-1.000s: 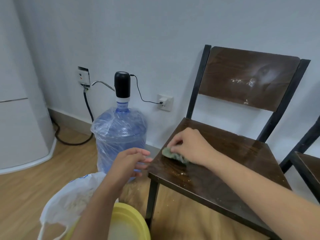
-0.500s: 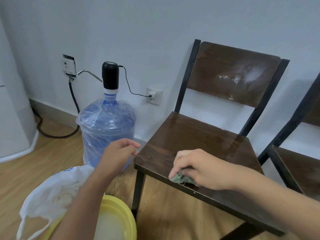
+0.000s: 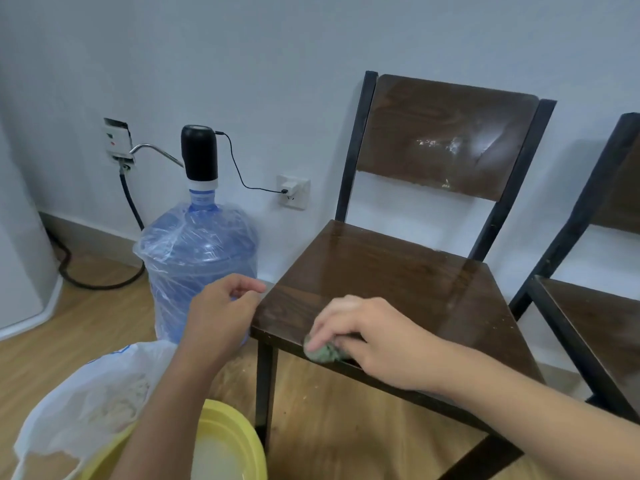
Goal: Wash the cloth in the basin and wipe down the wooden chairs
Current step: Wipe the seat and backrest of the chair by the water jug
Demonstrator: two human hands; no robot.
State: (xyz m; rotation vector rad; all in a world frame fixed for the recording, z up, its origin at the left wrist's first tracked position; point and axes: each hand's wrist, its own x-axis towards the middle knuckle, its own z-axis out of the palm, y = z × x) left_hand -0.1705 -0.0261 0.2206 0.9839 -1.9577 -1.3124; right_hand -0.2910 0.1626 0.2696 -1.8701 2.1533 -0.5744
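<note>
Head view looks down on a dark wooden chair [image 3: 398, 282] with a black metal frame, set against a pale wall. The right hand [image 3: 367, 336] lies at the seat's front edge, near the front left corner, its fingers curled down and clamped on a bunched greenish cloth [image 3: 323, 351]; the cloth is pressed against the seat edge and shows only partly from under the fingers. The seat surface behind the hand shines as if wet, and pale streaks mark the backrest. The left hand [image 3: 221, 315] hangs just beside the seat's left corner, fingers loosely bent and apart, gripping nothing; whether it touches the seat I cannot tell.

At the bottom edge of the view, under the left forearm, sits a yellow basin [image 3: 228, 441] with cloudy water in it, on the wooden floor [image 3: 332, 427] close to the chair's front left leg. A white plastic bag [image 3: 86, 403] lies against the basin on its left. Behind the left hand stands a blue water jug [image 3: 197, 258] wrapped in clear plastic, topped by a black pump [image 3: 200, 152] whose thin cable runs to a wall socket [image 3: 293, 191]. A second chair [image 3: 595, 313] of the same kind stands just to the right, partly cut off.
</note>
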